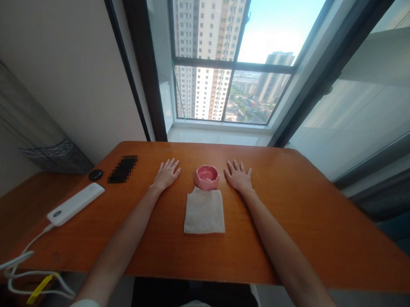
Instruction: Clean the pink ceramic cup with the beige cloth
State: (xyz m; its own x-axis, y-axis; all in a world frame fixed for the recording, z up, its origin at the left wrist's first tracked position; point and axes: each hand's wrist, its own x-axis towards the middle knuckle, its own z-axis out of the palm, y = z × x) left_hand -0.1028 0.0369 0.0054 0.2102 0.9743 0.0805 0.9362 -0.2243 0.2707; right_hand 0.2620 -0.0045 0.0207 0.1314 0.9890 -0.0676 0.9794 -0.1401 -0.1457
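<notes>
Wooden table [175,256], orange-brown, with rounded far corners, set before a dark-framed window [233,66]; tower blocks and sky lie beyond the glass. Left hand [167,174], bare, palm down on the tabletop, fingers spread and extended toward the far edge. Right hand [238,175], likewise bare, palm down and fanned out flat. The two hands are apart from each other, one on each side of a pink bowl [207,186], each near it with wood showing between. Bowl: faceted outer wall, angular rim, upright, in the middle of the table toward its far side; a small pale spot inside is too small to identify. White cloth [204,213], roughly square, spread flat directly on the near side of the bowl; its far edge meets the bowl's base, and whether any of it runs underneath cannot be told. Left portion of the table, beyond the left hand: a dark rectangular item [123,169], obscured by pixelation; a round black disc [96,175] just beside it; a long white device [76,204] bearing a dark oval near one end, lying aslant, with a white cable [48,228] leading from that end over the table's edge. Yellow tag [40,288], among the cable loops. Grey patterned curtain [51,142], hanging at far left.
</notes>
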